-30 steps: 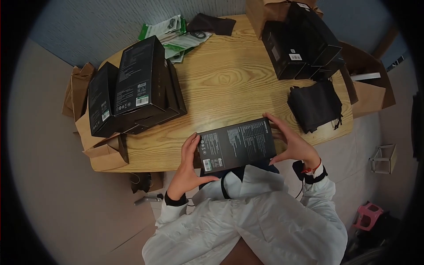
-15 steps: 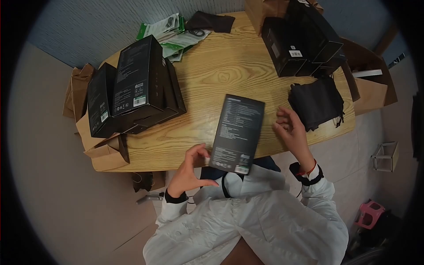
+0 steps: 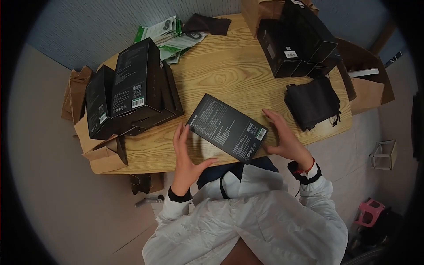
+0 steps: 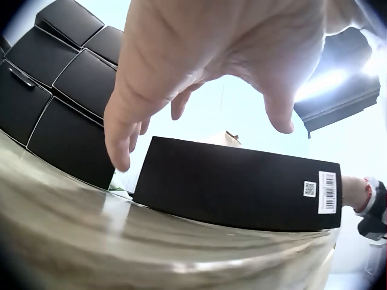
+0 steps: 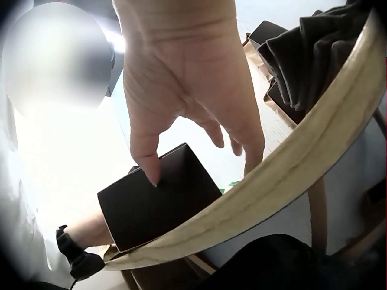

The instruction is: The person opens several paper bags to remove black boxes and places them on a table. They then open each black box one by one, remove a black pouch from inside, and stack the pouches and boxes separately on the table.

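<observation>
The black box (image 3: 227, 128) lies aslant on the bench (image 3: 221, 84), between left hand (image 3: 185, 163) and right hand (image 3: 286, 142); each grip is spread; turning the box seems underway; next calls for steadying its 2 ends.

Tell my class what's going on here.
A person is handling a printed black box, which lies aslant at the front of the wooden table. The left hand is spread by one end, the right hand by the other; neither is closed around it. More black boxes stand to the left; dark cloth pouches lie to the right.
</observation>
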`<act>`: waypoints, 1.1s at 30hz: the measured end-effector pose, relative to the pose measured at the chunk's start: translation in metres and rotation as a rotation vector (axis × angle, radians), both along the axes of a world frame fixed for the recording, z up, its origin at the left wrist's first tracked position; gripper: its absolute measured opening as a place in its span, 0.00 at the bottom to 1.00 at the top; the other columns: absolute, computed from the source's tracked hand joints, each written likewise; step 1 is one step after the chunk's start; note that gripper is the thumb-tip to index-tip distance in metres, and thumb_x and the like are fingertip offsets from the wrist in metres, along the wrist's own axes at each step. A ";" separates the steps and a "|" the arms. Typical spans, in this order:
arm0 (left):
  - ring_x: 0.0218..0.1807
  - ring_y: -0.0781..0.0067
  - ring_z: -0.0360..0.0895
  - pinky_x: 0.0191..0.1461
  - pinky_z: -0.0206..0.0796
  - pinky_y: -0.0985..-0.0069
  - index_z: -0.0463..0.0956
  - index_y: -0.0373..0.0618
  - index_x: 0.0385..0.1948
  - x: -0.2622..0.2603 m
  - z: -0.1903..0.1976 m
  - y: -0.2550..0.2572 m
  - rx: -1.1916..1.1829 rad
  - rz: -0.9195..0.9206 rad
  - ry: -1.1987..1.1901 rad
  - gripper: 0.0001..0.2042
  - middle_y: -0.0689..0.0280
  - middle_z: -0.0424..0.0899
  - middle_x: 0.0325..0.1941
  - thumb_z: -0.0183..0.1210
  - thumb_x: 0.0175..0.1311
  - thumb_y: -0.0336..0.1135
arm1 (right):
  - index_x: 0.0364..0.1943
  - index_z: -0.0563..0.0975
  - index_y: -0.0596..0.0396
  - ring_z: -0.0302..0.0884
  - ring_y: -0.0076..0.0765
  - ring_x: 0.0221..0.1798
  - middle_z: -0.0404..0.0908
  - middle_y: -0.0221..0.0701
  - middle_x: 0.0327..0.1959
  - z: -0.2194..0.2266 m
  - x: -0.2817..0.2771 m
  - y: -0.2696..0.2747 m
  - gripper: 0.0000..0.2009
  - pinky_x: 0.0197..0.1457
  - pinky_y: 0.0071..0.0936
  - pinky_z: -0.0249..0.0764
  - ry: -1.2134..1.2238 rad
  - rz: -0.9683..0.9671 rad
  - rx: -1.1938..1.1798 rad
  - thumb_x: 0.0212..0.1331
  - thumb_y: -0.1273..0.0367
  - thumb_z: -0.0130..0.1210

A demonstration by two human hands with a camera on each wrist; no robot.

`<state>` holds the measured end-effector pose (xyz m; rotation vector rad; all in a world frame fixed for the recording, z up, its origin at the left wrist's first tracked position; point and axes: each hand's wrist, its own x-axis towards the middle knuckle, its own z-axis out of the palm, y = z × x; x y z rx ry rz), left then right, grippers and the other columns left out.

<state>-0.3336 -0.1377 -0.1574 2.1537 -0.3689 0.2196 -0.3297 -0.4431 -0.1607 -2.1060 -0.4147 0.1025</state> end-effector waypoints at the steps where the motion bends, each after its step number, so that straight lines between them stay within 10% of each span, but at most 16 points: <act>1: 0.68 0.49 0.54 0.67 0.55 0.61 0.55 0.44 0.66 0.003 -0.005 0.004 0.002 -0.001 -0.003 0.49 0.52 0.58 0.65 0.76 0.37 0.39 | 0.68 0.56 0.52 0.58 0.43 0.67 0.55 0.38 0.66 0.005 -0.001 0.005 0.48 0.67 0.35 0.62 0.017 -0.003 0.063 0.37 0.75 0.70; 8: 0.70 0.51 0.54 0.68 0.55 0.61 0.52 0.43 0.67 0.004 -0.007 0.007 0.044 -0.078 0.153 0.50 0.51 0.50 0.71 0.75 0.40 0.37 | 0.70 0.51 0.52 0.65 0.34 0.59 0.59 0.39 0.63 -0.006 -0.018 0.009 0.42 0.62 0.30 0.67 0.545 -0.158 0.492 0.52 0.73 0.65; 20: 0.73 0.45 0.46 0.70 0.53 0.58 0.52 0.46 0.68 0.001 0.011 -0.001 0.219 -0.115 0.085 0.51 0.48 0.38 0.74 0.75 0.38 0.41 | 0.71 0.51 0.49 0.58 0.36 0.68 0.61 0.39 0.64 -0.030 -0.009 0.036 0.41 0.67 0.30 0.59 0.303 -0.202 0.442 0.48 0.85 0.49; 25: 0.74 0.45 0.46 0.69 0.54 0.57 0.53 0.46 0.67 0.002 0.016 -0.001 0.159 -0.030 -0.029 0.49 0.49 0.37 0.75 0.75 0.39 0.41 | 0.70 0.53 0.49 0.59 0.39 0.67 0.62 0.40 0.65 -0.011 -0.013 0.031 0.40 0.68 0.34 0.57 0.345 -0.136 0.472 0.50 0.77 0.57; 33: 0.71 0.46 0.55 0.68 0.56 0.59 0.64 0.44 0.62 -0.001 0.014 -0.009 0.151 -0.395 0.139 0.39 0.53 0.51 0.73 0.72 0.45 0.39 | 0.66 0.62 0.52 0.62 0.45 0.64 0.68 0.41 0.61 -0.013 -0.003 0.041 0.34 0.67 0.36 0.56 0.134 -0.080 0.309 0.50 0.70 0.59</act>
